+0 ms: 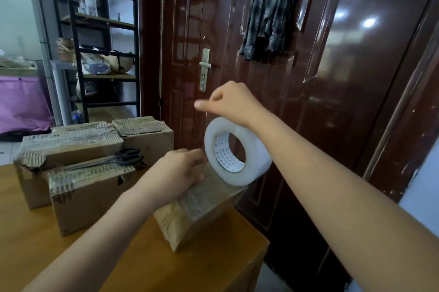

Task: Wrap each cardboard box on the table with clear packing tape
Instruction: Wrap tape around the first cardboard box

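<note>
A small cardboard box [199, 211], shiny with clear tape, stands tilted near the right edge of the wooden table [133, 265]. My left hand [177, 174] grips its upper end, fingers curled over the top. A large roll of clear packing tape [247, 139] sits on the box's top far corner. My right hand [231, 101] is raised just above the roll with its fingers curled, and it pinches what looks like the free end of the clear tape pulled up from the roll. The strip itself is barely visible.
Several other cardboard boxes [78, 194] with torn corrugated tops are stacked on the table's left, with black scissors [121, 158] lying on them. A dark red door [308, 77] stands close behind. A black shelf rack [104, 54] is at the back left.
</note>
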The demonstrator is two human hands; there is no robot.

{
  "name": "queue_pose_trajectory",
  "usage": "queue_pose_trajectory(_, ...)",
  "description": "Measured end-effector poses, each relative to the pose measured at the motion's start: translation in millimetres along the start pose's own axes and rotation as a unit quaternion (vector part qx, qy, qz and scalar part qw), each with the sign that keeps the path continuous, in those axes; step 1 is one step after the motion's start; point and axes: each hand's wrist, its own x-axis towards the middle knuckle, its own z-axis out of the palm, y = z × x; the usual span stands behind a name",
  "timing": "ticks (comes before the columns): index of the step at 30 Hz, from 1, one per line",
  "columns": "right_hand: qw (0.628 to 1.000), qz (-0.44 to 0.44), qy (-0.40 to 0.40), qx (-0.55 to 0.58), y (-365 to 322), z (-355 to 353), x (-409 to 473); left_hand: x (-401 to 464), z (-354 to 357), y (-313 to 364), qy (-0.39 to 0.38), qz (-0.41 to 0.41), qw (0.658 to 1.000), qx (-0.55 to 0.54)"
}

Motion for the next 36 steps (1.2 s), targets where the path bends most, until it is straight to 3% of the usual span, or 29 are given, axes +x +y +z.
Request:
queue_pose_trajectory(3,0.988,-0.01,0.154,-0.017,-7,14,11,-2,10,8,0.031,0.029,0.978,0.204)
queue_pose_trajectory(5,0.978,-0.015,0.205,-0.022,-6,26,10,-3,11,5,0.018,0.007,0.975,0.222)
queue_pose_trajectory(9,0.974,-0.062,0.217,-0.016,22,64,-16,-8,13,5,-0.039,-0.012,0.979,0.202)
queue_pose_trajectory(13,0.928,-0.152,0.338,-0.031,41,91,-42,-10,24,12,-0.076,-0.045,0.961,0.261)
queue_pose_trajectory(16,0.927,-0.157,0.34,-0.033,47,104,-55,-11,37,20,-0.087,-0.074,0.939,0.325)
queue_pose_trajectory(23,0.938,-0.104,0.331,0.003,50,124,-70,-13,37,14,-0.083,-0.066,0.949,0.298)
queue_pose_trajectory(30,0.97,-0.116,0.184,-0.104,41,75,-70,-14,38,15,-0.1,-0.083,0.942,0.31)
queue_pose_trajectory(36,0.987,-0.026,0.069,-0.146,32,12,-102,-15,37,14,-0.092,-0.087,0.94,0.317)
